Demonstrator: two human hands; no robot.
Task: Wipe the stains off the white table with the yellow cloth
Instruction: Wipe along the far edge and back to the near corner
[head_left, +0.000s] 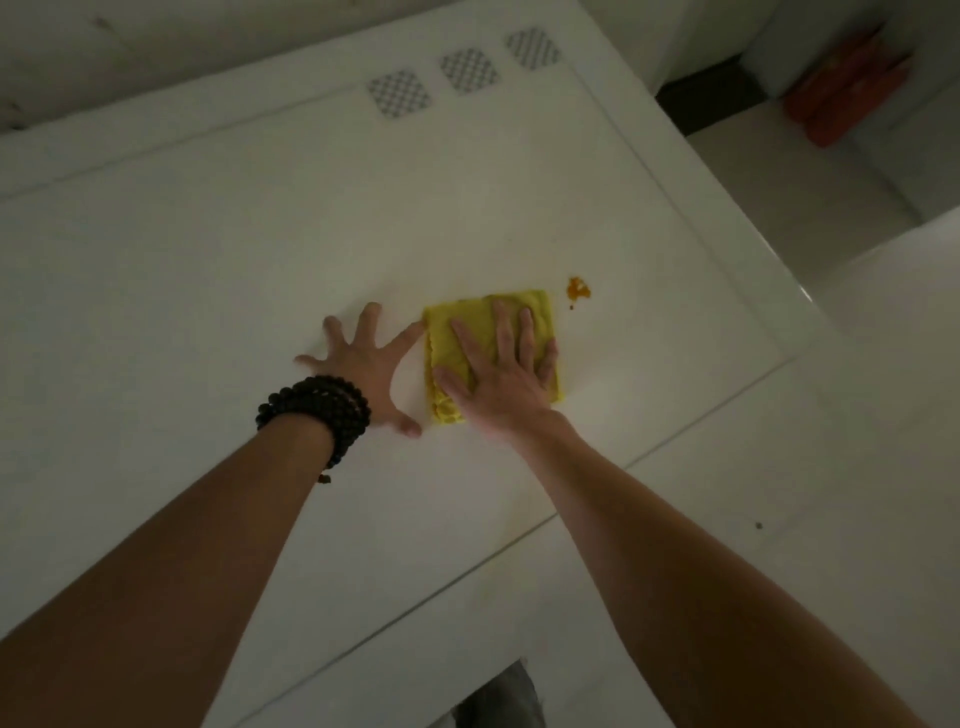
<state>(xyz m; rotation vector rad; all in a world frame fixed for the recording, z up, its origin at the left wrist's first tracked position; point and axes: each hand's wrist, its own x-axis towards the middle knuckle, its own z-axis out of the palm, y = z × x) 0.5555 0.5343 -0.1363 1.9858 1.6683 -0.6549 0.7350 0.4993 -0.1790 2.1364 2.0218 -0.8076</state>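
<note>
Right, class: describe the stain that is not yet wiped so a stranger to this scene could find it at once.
Start at the white table and find the folded yellow cloth under the right hand. Just past the cloth's far right corner lies the orange stain, apart from the cloth. It is the only coloured splotch on the bare surface; a tiny speck sits beside it.

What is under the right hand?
The right hand lies flat on the folded yellow cloth, which rests on the white table. Whatever lies beneath the cloth is covered; one orange stain shows beside it.
</note>
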